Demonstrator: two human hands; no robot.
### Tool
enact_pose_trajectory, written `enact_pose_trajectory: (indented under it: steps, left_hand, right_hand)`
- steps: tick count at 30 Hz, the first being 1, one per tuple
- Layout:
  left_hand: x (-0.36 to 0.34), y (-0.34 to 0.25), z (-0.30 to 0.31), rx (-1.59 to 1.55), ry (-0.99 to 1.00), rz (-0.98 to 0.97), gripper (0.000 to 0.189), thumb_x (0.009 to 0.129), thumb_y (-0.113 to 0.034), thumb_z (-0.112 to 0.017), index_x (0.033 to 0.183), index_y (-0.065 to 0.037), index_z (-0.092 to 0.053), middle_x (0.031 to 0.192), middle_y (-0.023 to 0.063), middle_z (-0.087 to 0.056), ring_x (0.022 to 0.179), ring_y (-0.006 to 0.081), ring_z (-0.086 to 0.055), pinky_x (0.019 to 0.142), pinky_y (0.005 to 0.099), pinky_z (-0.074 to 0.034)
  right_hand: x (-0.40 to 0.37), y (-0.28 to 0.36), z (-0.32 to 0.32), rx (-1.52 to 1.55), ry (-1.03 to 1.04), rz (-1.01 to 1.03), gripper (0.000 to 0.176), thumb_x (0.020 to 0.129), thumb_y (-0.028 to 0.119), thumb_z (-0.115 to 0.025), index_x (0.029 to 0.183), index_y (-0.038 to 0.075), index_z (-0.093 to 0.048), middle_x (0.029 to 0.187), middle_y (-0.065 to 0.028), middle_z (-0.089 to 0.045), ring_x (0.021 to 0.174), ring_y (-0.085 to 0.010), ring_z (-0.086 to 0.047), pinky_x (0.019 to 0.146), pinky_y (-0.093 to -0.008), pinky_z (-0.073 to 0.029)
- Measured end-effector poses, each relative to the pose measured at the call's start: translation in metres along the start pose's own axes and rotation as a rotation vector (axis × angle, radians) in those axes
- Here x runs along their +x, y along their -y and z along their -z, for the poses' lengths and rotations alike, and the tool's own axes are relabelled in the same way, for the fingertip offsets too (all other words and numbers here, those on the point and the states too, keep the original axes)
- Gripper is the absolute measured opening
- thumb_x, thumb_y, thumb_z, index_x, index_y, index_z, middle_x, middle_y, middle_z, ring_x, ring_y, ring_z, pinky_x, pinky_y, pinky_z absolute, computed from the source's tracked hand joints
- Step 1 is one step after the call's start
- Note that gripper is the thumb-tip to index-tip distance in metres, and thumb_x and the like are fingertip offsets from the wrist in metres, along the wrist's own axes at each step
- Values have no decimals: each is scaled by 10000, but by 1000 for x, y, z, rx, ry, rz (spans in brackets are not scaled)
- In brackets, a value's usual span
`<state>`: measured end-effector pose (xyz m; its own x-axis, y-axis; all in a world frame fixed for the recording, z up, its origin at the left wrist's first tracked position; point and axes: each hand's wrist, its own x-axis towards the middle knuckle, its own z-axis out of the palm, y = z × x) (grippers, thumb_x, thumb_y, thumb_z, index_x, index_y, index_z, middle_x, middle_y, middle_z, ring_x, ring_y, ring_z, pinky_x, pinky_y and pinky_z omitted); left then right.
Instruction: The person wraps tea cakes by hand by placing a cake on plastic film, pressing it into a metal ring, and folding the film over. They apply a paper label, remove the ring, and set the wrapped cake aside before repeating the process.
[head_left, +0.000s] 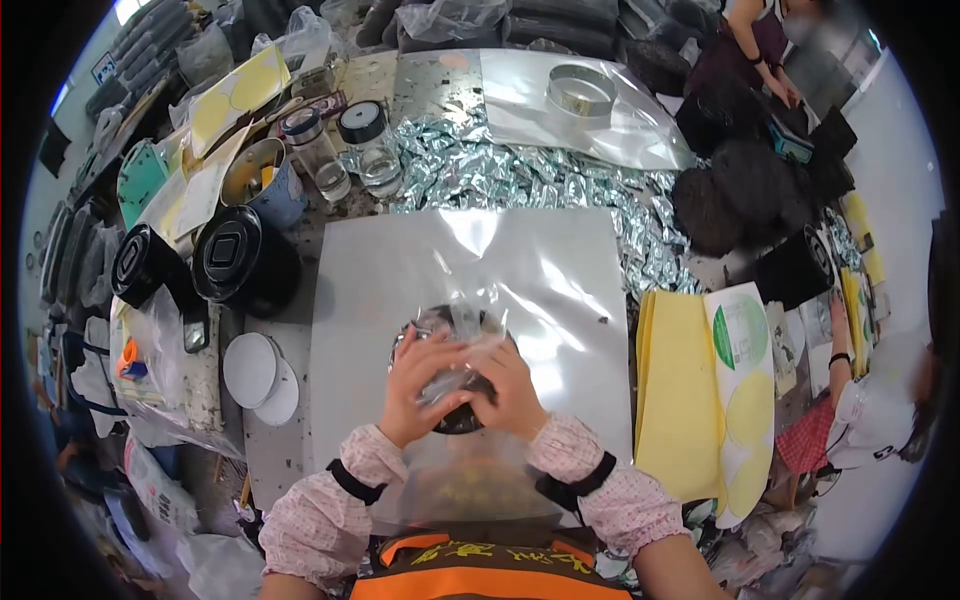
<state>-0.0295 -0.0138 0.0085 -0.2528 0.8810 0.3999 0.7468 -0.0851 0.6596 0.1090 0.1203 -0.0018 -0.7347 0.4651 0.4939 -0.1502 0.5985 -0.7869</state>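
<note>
A dark round container (462,420) stands on the shiny metal sheet (370,270) in front of me, with a clear plastic bag (465,318) around its top. My left hand (422,385) lies over the bag's left side, its fingers reaching across the top and thumb pointing inward. From the other side my right hand (508,388) curls its fingers round the bunched plastic. Both hands meet over the container and hide much of it. Patterned sleeve covers with black bands are on both forearms.
Small silver foil packets (520,172) lie heaped behind the sheet, near two glass jars (372,150). Black canisters (240,262) and white discs (252,370) sit left; yellow label sheets (680,390) lie right. A metal ring (580,92) is at the back. Other people work at right.
</note>
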Motion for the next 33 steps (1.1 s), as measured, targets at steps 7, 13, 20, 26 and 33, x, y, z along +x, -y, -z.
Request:
enact_pose_trajectory:
  steps: [7,13,20,26,33]
  left_hand:
    - [-3,1,-14,-767,-371,436,562,730,-192,-808,1230,-23,-613,1185,141,-550,1110,274,-583,972,403,-475]
    - [-11,11,-18,-26,-68,347,531,722,-36,-688,1246,-25,-608,1217,171,-519,1122,336,-541,1002,441,-437]
    - [8,-12,-15,223,-37,190,747,758,-159,-684,1443,9,-436,1510,230,-397,1273,440,-447,1111,547,-320]
    - [7,-17,-13,490,348,155,835,860,-442,-645,1455,89,-396,1569,250,-321,1459,425,-291,1191,515,-232]
    - [17,-23,-12,496,427,211,853,905,-533,-606,1452,90,-405,1578,230,-321,1476,390,-279,1186,491,-255]
  right_hand:
    - [44,5,-4,-5,-48,176,193,849,50,-515,1007,26,-623,1075,-204,-641,981,-284,-659,907,-419,-530]
    - [14,-21,-23,262,-132,-303,65,856,82,-656,842,21,-638,866,-147,-653,840,-340,-647,802,-437,-535]
    - [16,6,-5,-159,268,-151,168,727,42,-713,886,25,-661,973,-109,-619,855,-318,-598,744,-401,-517]
    - [10,0,31,89,327,-329,142,830,70,-689,959,10,-696,995,-131,-703,826,-310,-676,744,-374,-548]
    - [68,-174,220,-796,-348,-474,291,857,251,-757,1019,18,-693,956,-121,-698,886,-275,-651,817,-370,-510]
